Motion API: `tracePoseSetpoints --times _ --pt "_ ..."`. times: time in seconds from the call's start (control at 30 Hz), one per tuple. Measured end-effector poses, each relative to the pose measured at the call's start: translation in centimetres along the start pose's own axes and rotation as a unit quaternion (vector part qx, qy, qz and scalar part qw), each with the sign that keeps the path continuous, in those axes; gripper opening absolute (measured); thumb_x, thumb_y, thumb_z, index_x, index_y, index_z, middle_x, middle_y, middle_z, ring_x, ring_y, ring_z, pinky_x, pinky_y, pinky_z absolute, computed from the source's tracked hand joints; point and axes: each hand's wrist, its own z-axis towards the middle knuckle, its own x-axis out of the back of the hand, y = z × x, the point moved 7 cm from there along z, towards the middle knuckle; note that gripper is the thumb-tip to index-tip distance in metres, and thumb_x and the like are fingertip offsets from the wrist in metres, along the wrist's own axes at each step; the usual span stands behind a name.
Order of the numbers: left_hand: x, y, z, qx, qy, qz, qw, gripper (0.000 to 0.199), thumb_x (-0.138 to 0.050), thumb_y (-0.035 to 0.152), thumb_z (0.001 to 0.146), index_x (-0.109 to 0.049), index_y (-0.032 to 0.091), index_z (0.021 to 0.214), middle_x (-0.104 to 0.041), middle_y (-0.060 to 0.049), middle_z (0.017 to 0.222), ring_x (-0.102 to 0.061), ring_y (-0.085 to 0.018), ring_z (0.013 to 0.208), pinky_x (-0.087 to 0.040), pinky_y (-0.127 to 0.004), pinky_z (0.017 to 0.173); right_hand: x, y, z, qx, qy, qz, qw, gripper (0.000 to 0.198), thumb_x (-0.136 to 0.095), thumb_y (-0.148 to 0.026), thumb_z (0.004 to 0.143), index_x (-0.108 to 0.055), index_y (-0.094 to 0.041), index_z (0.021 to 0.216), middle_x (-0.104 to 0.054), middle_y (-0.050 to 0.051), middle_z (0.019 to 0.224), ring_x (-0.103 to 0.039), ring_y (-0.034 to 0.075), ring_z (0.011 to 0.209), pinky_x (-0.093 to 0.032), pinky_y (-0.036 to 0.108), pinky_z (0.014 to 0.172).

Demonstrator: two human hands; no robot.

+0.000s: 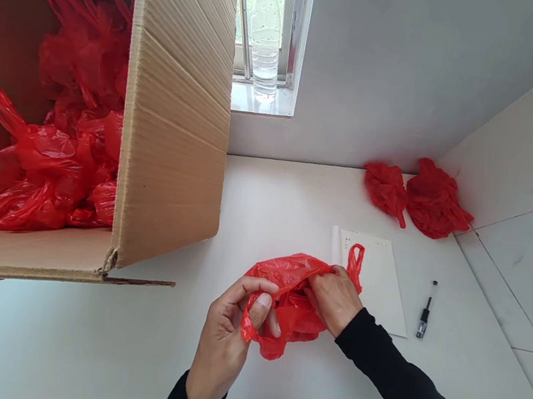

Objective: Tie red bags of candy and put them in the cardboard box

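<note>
- A white table runs beneath a grey wall and a small window, where a clear bottle stands upright on the sill.
- The red bag is between your hands, over the near part of the table, loose and crumpled, with its mouth partly open.
- Your left hand has its thumb and fingers closed on the bag's edge. Hold it firmly but without digging in your nails; the plastic looks thin and likely to tear.
- Your right hand reaches into the folds at the mouth. Its fingertips are hidden, so I cannot tell whether they are spread or gripping.
- Work the right hand gently along the inside, letting the left steady the rim so the layers don't cling together.
- Mind the handle loop beyond your right hand, over the white notebook; it could snag or drag the pages.
- Give your right forearm room: the pen lies just beside it.
- The cardboard box of red bags at your left, and two red bundles near the wall, are well apart from your hands.
</note>
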Motion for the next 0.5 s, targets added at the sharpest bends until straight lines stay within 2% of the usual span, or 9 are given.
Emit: tracePoseSetpoints --times 0.07,0.17,0.33,0.43,0.5 --pt "0.1 0.0 0.0 0.001 0.005 -0.005 1.000 0.018 -0.056 0.038 0.097 -0.062 0.022 0.104 -0.060 0.004 0.058 -0.054 -0.012 0.057 -0.045 -0.025 0.060 1.1 0.3 -0.1 -0.012 0.018 0.001 1.000 0.024 -0.042 -0.019 0.096 -0.057 -0.018 0.078 -0.062 0.003 0.063 -0.053 0.018 0.056 -0.044 0.044 0.086" --pt "0.0 0.1 0.0 -0.001 0.004 -0.009 1.000 0.018 -0.055 0.038 0.097 -0.062 0.022 0.103 -0.060 0.003 0.060 -0.054 -0.012 0.058 -0.045 -0.024 0.059 2.5 0.5 -0.4 -0.021 0.032 0.009 0.999 0.034 -0.031 -0.033 0.103 -0.056 -0.018 0.084 -0.061 0.004 0.062 -0.056 0.021 0.058 -0.045 0.045 0.088" --pt "0.1 1.4 -0.6 -0.034 -0.003 0.028 0.999 0.014 -0.054 0.036 0.098 -0.063 0.027 0.105 -0.065 0.001 0.071 -0.058 -0.012 0.066 -0.049 -0.023 0.066 4.2 0.3 -2.5 0.001 0.024 0.012 1.000 0.027 -0.034 -0.027 0.102 -0.057 -0.014 0.103 -0.062 0.001 0.062 -0.061 0.021 0.059 -0.042 0.050 0.102" --pt "0.5 2.2 -1.6 -0.051 -0.002 0.049 0.997 0.013 -0.055 0.033 0.098 -0.064 0.031 0.107 -0.066 0.002 0.073 -0.059 -0.011 0.066 -0.050 -0.022 0.069 5.0 -0.2 -5.3 0.024 0.024 0.000 0.999 0.030 -0.038 -0.026 0.100 -0.056 -0.014 0.122 -0.068 0.004 0.068 -0.068 0.026 0.070 -0.047 0.053 0.099" --pt "1.1 2.2 -2.3 -0.053 0.010 0.056 0.997 0.014 -0.056 0.032 0.097 -0.065 0.032 0.107 -0.066 0.001 0.071 -0.059 -0.012 0.064 -0.051 -0.023 0.068 5.5 -1.0 -7.4 0.064 0.022 0.004 0.998 0.035 -0.045 -0.028 0.098 -0.053 -0.018 0.131 -0.072 0.006 0.077 -0.071 0.029 0.080 -0.052 0.053 0.093"
